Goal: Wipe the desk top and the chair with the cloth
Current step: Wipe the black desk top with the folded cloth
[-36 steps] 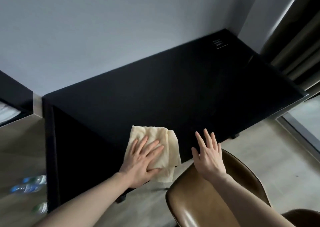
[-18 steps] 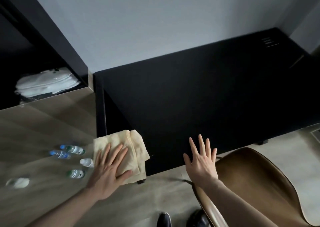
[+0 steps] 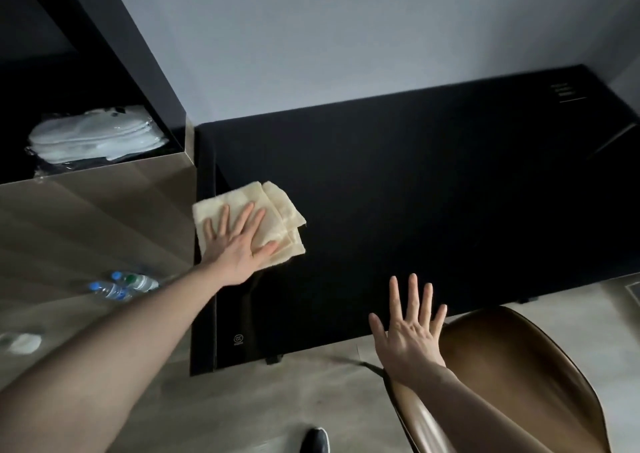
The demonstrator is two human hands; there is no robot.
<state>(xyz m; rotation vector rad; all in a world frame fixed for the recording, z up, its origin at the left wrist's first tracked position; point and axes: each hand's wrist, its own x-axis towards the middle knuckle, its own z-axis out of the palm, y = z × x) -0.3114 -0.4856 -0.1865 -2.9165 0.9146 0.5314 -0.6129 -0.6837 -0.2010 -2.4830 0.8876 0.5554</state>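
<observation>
One flat left hand (image 3: 239,248) presses folded, nubby cloth (image 3: 266,210) onto matte desk top (image 3: 433,193).

One view only, head-mounted, looking steeply forward and down over the bench (image 3: 415,193); left grip (image 3: 239,244) within arm's reach, right grip (image 3: 410,328) nearer the lens, wall beyond.
</observation>
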